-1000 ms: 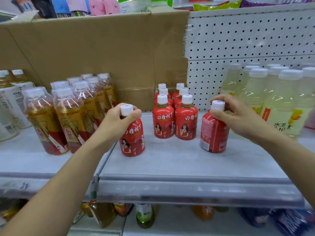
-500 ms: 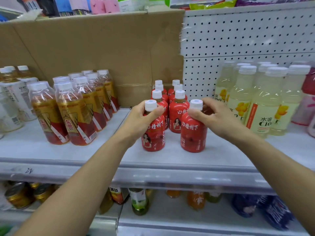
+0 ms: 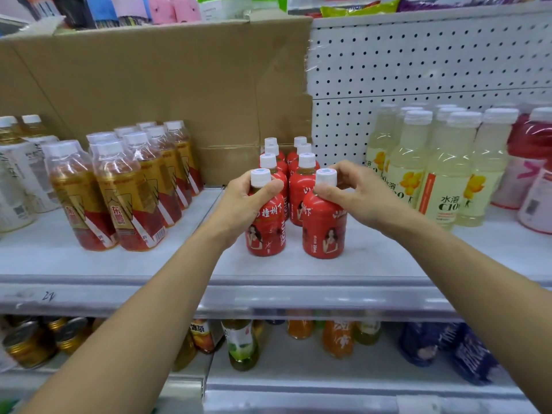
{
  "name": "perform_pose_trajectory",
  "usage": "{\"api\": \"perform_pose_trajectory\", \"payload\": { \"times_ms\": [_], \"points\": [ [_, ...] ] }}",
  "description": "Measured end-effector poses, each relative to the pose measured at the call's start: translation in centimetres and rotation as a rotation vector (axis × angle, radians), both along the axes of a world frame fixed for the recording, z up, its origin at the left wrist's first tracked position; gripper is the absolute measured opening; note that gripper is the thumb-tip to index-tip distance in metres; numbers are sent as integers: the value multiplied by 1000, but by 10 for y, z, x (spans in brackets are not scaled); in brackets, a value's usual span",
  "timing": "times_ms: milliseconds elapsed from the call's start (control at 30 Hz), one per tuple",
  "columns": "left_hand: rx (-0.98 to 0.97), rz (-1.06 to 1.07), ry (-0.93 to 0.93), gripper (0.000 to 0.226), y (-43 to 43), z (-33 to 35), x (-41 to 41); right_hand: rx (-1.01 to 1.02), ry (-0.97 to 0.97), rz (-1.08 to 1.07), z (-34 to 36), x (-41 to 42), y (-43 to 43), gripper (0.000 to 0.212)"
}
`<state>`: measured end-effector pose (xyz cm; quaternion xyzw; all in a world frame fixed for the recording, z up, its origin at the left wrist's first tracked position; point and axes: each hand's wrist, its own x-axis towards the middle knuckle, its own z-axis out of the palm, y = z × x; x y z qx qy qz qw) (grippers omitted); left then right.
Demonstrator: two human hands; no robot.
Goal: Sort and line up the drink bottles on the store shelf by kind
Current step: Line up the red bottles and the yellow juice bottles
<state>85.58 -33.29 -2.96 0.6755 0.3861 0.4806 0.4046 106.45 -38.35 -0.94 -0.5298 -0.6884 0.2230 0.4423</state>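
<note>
Two small red bottles with white caps stand at the front of two short rows of the same red bottles (image 3: 298, 174) on the grey shelf (image 3: 298, 265). My left hand (image 3: 248, 201) is wrapped around the neck and shoulder of the left red bottle (image 3: 265, 234). My right hand (image 3: 349, 189) grips the right red bottle (image 3: 324, 231) just below its cap. Both bottles rest upright on the shelf, side by side, directly in front of the rows.
Amber tea bottles (image 3: 125, 192) with gold and red labels stand in rows at the left. Pale yellow bottles (image 3: 442, 171) fill the right, pink ones (image 3: 534, 168) beyond. A cardboard box (image 3: 167, 85) and white pegboard (image 3: 418, 70) back the shelf. A lower shelf holds more drinks.
Both hands have brought their red bottles inward from the sides and set them in front of the two red rows. The right bottle has been turned, its picture label facing forward.
</note>
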Motion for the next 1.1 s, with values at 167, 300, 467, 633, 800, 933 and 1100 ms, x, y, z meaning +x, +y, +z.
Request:
{"api": "perform_pose_trajectory", "payload": {
  "times_ms": [167,300,467,633,800,933,1100],
  "points": [
    [-13,9,32,42,-4,-7,-2,25,57,-99,-17,-12,-5,33],
    [6,50,254,102,-7,-40,-19,-117,84,-21,-48,-10,-14,80],
    [18,67,267,97,-5,-43,-19,-109,55,-182,-56,-23,-5,80],
    [30,76,288,91,-3,-44,-18,-103,39,-236,-56,-33,-1,76],
    [28,76,287,87,3,-46,-16,-100,29,-268,-56,-34,-3,80],
    [23,83,290,87,3,-47,-14,-125,14,-284,-55,-36,-5,81],
    [5,81,305,94,-4,-43,-14,-213,-34,-262,-52,-32,-15,82]
  ]
}}
